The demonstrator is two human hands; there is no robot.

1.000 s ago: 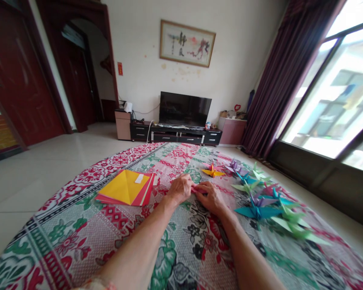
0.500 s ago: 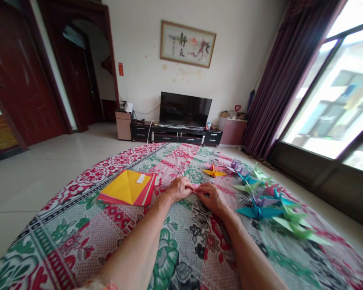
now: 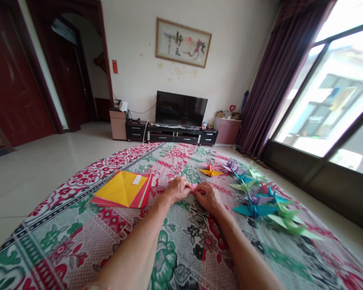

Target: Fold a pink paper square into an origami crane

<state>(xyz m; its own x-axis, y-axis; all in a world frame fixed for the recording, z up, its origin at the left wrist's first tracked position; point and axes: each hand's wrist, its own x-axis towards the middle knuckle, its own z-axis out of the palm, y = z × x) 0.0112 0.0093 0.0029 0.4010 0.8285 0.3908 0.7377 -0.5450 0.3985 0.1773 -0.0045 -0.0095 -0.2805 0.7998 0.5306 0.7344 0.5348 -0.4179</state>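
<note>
A small piece of pink folded paper [image 3: 193,187] is pinched between my two hands, low over the tablecloth; the fingers cover most of it. My left hand [image 3: 179,189] is closed on its left side. From the right, my right hand [image 3: 207,195] grips the other side, fingertips nearly meeting those of the left. To the left lies a stack of paper sheets [image 3: 122,188], yellow on top with red and pink ones beneath. An orange paper crane [image 3: 211,171] stands just beyond my right hand.
Several more paper cranes spread along the table's right side, including a blue crane [image 3: 255,210], a green crane [image 3: 288,219] and a purple crane [image 3: 232,166]. The table wears a floral tablecloth [image 3: 175,249]. Beyond it stand a low cabinet [image 3: 172,135] and a television [image 3: 181,109].
The view has turned slightly to the right, so the room appears shifted left. Both hands keep hold of the pink paper, with hardly any movement of the fingers.
</note>
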